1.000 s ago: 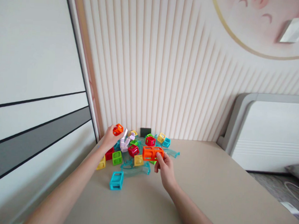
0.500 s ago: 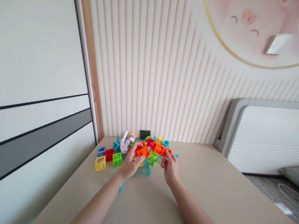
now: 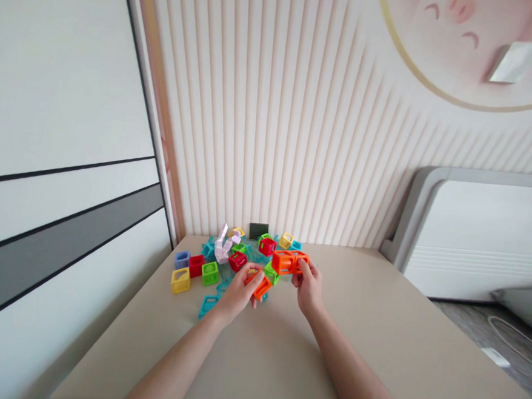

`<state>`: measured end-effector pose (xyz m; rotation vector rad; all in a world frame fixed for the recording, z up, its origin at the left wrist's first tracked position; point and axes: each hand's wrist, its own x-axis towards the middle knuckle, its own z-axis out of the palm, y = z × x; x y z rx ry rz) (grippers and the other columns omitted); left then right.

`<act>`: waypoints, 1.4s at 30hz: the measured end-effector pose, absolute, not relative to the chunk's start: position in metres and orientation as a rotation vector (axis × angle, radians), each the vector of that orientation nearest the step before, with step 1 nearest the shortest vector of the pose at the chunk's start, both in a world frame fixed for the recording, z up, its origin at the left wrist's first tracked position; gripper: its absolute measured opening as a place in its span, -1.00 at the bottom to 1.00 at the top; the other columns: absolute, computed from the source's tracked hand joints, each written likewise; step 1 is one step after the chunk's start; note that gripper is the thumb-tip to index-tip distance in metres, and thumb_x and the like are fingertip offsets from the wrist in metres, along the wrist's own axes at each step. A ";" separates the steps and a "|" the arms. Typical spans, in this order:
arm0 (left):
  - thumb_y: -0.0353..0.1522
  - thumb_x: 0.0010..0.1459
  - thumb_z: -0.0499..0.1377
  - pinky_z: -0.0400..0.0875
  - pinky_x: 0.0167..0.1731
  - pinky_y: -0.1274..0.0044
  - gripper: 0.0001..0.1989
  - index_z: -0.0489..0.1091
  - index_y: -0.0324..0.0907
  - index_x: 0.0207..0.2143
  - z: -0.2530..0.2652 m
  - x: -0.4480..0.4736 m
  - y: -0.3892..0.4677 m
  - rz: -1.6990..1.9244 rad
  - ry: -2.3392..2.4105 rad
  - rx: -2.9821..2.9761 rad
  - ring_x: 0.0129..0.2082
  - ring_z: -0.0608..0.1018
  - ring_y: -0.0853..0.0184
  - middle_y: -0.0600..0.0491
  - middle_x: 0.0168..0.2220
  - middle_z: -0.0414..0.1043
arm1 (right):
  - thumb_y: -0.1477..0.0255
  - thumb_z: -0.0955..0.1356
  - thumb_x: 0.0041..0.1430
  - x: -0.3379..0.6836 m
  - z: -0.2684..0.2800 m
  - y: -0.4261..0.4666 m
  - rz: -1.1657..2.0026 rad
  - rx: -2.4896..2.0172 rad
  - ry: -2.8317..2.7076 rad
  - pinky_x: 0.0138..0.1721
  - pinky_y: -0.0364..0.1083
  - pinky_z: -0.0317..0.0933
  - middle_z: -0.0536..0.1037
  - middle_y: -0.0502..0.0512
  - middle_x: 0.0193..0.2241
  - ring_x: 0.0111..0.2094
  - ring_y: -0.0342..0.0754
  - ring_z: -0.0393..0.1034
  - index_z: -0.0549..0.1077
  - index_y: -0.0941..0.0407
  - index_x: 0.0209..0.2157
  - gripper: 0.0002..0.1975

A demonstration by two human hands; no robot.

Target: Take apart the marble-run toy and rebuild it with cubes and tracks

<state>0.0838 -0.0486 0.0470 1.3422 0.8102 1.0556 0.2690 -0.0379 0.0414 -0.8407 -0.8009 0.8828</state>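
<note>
1. Spanning left to right over the table (image 3: 402, 337), joined orange blocks (image 3: 289, 262) are pinched at their right end by the right hand (image 3: 309, 286).
2. Just left and nearer, the left hand (image 3: 239, 292) grips a tilted orange cube (image 3: 263, 288), apart from them.
3. Beyond: a green block (image 3: 270, 273).

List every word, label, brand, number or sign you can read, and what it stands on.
None can be read.
Orange open-framed cube in the left hand: no legible marking.
Orange open-framed two-cube piece in the right hand: no legible marking.
Dark rectangular panel: any marking too small to read.
Round gold-rimmed pink pig picture: no lettering on the part in view.
</note>
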 end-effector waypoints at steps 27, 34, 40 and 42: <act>-0.40 0.12 0.24 0.43 0.02 0.33 -0.59 0.27 -0.11 0.03 0.029 0.074 -0.040 1.431 0.956 1.670 -0.03 0.56 0.20 -0.04 -0.01 0.46 | 0.07 0.44 0.03 0.264 0.039 -0.041 0.882 -0.862 -0.901 -0.72 -0.21 -0.10 0.24 -0.17 -0.69 -0.74 -0.27 0.04 0.40 0.11 -0.49 -0.62; -0.52 0.11 0.18 0.35 0.13 0.29 -0.60 0.30 -0.07 0.00 0.029 0.073 -0.039 1.554 0.851 1.827 0.14 0.44 0.17 -0.05 0.08 0.36 | 0.09 0.43 0.04 0.264 0.040 -0.042 0.888 -0.907 -0.917 -0.72 -0.21 -0.14 0.23 -0.17 -0.72 -0.75 -0.27 0.00 0.39 0.11 -0.50 -0.63; -0.60 0.06 0.14 0.38 0.12 0.24 -0.55 0.32 -0.05 -0.01 0.022 0.072 -0.036 1.545 0.845 1.901 0.19 0.38 0.13 -0.07 0.12 0.27 | 0.08 0.42 0.03 0.263 0.040 -0.042 0.883 -0.935 -0.936 -0.72 -0.21 -0.17 0.20 -0.18 -0.75 -0.75 -0.26 -0.03 0.39 0.10 -0.51 -0.63; -0.62 0.04 0.13 0.33 0.16 0.20 -0.52 0.33 -0.05 -0.01 0.021 0.072 -0.035 1.536 0.864 1.943 0.21 0.36 0.12 -0.07 0.13 0.26 | 0.07 0.42 0.03 0.261 0.040 -0.042 0.881 -0.940 -0.943 -0.72 -0.21 -0.17 0.20 -0.18 -0.75 -0.75 -0.26 -0.02 0.38 0.10 -0.52 -0.62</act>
